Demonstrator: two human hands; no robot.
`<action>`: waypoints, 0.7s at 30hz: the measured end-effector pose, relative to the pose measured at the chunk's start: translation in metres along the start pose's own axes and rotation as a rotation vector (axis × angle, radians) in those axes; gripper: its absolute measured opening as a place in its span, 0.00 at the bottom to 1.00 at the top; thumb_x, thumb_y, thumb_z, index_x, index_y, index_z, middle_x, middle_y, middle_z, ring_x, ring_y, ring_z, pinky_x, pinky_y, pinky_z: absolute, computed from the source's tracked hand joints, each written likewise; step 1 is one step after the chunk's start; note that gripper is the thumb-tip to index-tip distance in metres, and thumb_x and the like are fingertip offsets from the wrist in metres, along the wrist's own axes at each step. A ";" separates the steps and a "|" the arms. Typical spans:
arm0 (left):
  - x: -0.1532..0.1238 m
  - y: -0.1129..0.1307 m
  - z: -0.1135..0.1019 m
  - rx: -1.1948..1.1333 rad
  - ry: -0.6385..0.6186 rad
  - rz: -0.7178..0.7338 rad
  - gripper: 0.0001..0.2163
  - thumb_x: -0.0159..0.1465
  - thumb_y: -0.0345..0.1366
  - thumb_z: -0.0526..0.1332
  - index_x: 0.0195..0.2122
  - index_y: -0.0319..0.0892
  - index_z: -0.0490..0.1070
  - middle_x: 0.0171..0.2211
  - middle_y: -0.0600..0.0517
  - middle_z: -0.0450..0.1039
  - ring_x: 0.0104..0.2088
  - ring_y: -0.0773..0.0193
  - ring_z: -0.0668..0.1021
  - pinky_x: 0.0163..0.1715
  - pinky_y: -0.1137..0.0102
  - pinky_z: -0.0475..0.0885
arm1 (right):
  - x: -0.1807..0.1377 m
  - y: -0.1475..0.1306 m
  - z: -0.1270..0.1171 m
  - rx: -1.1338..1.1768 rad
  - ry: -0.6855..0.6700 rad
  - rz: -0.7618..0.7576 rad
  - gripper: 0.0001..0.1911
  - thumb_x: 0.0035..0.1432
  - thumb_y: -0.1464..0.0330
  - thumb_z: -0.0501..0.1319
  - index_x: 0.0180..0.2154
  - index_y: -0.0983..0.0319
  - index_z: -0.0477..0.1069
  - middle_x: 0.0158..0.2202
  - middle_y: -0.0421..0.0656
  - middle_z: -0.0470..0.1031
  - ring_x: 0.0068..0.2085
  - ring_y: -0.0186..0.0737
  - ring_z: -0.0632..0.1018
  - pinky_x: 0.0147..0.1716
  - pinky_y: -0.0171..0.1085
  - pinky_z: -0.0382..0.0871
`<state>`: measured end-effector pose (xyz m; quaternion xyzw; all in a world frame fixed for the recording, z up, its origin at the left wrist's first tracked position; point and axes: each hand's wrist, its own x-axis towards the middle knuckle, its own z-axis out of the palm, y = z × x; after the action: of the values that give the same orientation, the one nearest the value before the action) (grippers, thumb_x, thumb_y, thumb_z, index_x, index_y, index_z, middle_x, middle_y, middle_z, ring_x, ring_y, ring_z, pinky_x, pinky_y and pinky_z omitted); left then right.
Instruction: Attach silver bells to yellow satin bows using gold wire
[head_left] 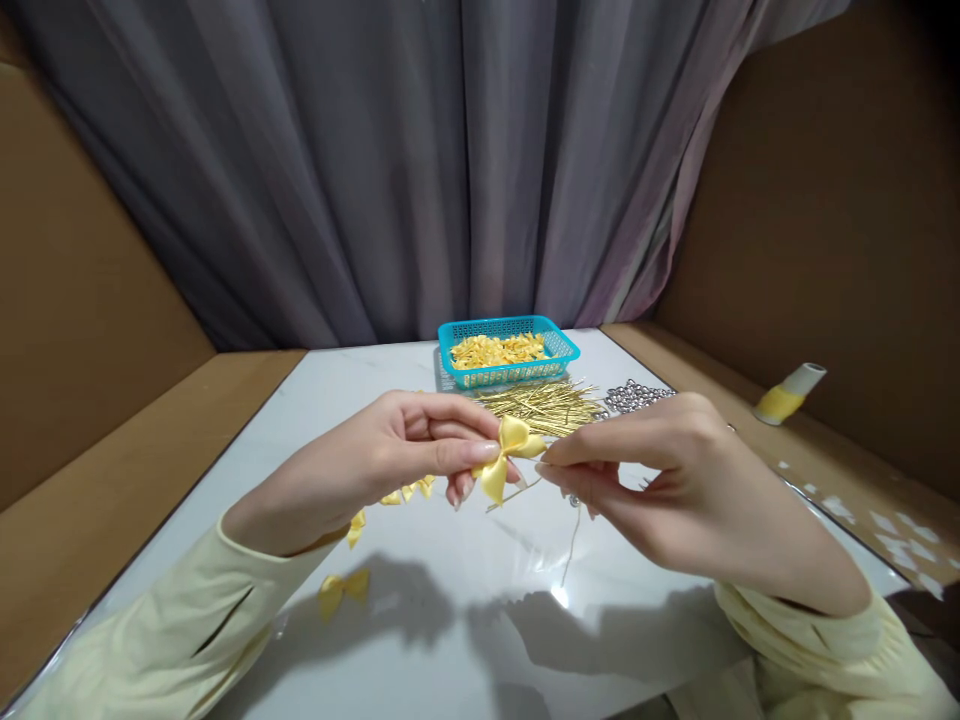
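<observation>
A yellow satin ribbon bow (pixel 513 447) is pinched between the thumb and fingers of my left hand (pixel 405 440), held above the white tabletop. My right hand (pixel 645 475) closes its thumb and forefinger at the bow's right edge, on a thin gold twist tie (pixel 517 493) that slants below the bow. The tie's exact run behind the bow is hidden. Under my right fingers a small silver bell (pixel 574 500) shows, with a thin strand trailing down from it. Another yellow bow (pixel 344 592) lies near my left sleeve, and several more bows (pixel 409 491) lie partly behind my left wrist.
A blue plastic basket (pixel 442 350) with many yellow bows stands at the table's back. In front of it lies a pile of gold twist ties (pixel 544 405), with silver bells (pixel 634 396) to the right. A white-and-yellow roll (pixel 790 393) and paper scraps (pixel 896 550) lie on the right cardboard.
</observation>
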<state>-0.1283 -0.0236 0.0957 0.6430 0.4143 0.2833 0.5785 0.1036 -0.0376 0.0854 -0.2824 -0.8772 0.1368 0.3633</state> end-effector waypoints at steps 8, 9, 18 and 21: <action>-0.001 0.000 0.000 -0.003 0.010 0.022 0.05 0.62 0.37 0.68 0.37 0.43 0.78 0.29 0.54 0.80 0.24 0.75 0.73 0.26 0.83 0.70 | 0.000 0.001 0.001 0.023 0.005 0.002 0.11 0.55 0.81 0.59 0.29 0.64 0.78 0.18 0.38 0.72 0.19 0.28 0.68 0.17 0.30 0.56; -0.002 0.000 -0.001 -0.014 0.013 0.016 0.05 0.61 0.36 0.68 0.37 0.43 0.78 0.29 0.53 0.80 0.25 0.74 0.74 0.26 0.83 0.70 | -0.001 0.001 0.000 0.024 0.009 0.001 0.11 0.55 0.81 0.59 0.29 0.65 0.78 0.18 0.38 0.73 0.19 0.28 0.68 0.16 0.29 0.56; -0.002 -0.011 -0.010 -0.305 -0.077 -0.008 0.06 0.59 0.33 0.70 0.38 0.40 0.78 0.26 0.52 0.79 0.22 0.74 0.71 0.23 0.83 0.68 | 0.000 -0.003 0.001 0.031 0.037 0.015 0.12 0.55 0.80 0.59 0.26 0.63 0.77 0.18 0.38 0.73 0.19 0.29 0.71 0.18 0.28 0.62; 0.000 -0.014 -0.009 -0.336 -0.093 0.001 0.07 0.58 0.33 0.71 0.37 0.40 0.78 0.24 0.53 0.77 0.18 0.76 0.67 0.18 0.83 0.63 | 0.001 -0.001 0.001 0.064 0.024 0.033 0.12 0.57 0.78 0.59 0.25 0.63 0.77 0.18 0.38 0.75 0.19 0.29 0.72 0.20 0.28 0.67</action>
<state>-0.1391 -0.0194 0.0835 0.5499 0.3334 0.3190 0.6962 0.1018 -0.0378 0.0852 -0.2869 -0.8632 0.1674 0.3803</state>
